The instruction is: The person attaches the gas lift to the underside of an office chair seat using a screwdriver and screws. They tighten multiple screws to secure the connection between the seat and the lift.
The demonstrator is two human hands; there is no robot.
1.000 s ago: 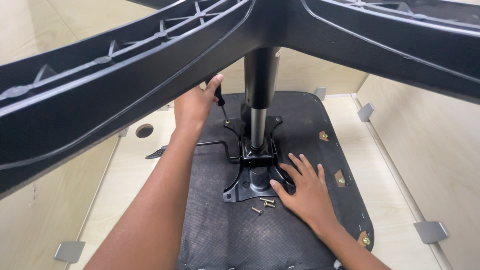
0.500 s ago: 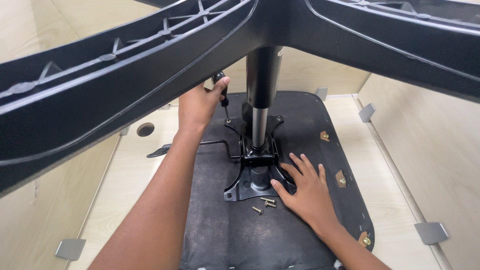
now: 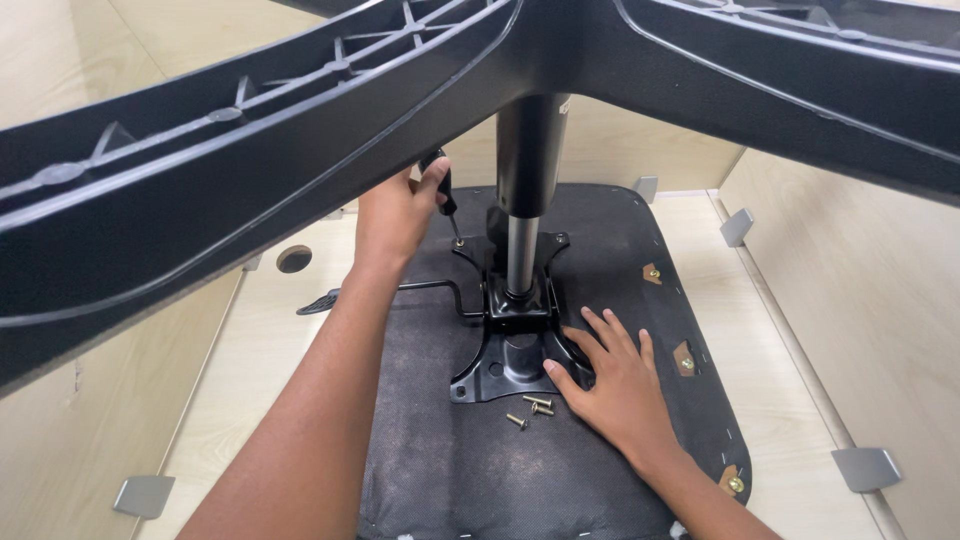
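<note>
Far left: a black plastic lever paddle (image 3: 318,301) lying on the light wooden floor (image 3: 250,400), joined to a thin bent rod that runs toward the middle. Above, large and near the camera, the black ribbed star base (image 3: 300,150) of an office chair turned upside down.

Next, the left hand (image 3: 395,215), fingers clamped around the black handle of a screwdriver (image 3: 445,200), tip pointing down at the far corner of the mounting plate (image 3: 510,350). This black metal plate sits on the dark underside of the seat (image 3: 450,450), at the foot of the gas lift column (image 3: 520,230).

Just in front of the plate, three loose brass-coloured screws (image 3: 533,410) on the seat.

Right of these, the right hand (image 3: 615,385), flat and open, fingers spread, pressing on the seat with fingertips touching the plate edge; holding nothing.

Probably stiff and rather heavy, this plate and column; sharp stamped edges likely, so better held by the flat wings. Small and easy to roll, the screws; best pinched by the head.
</note>
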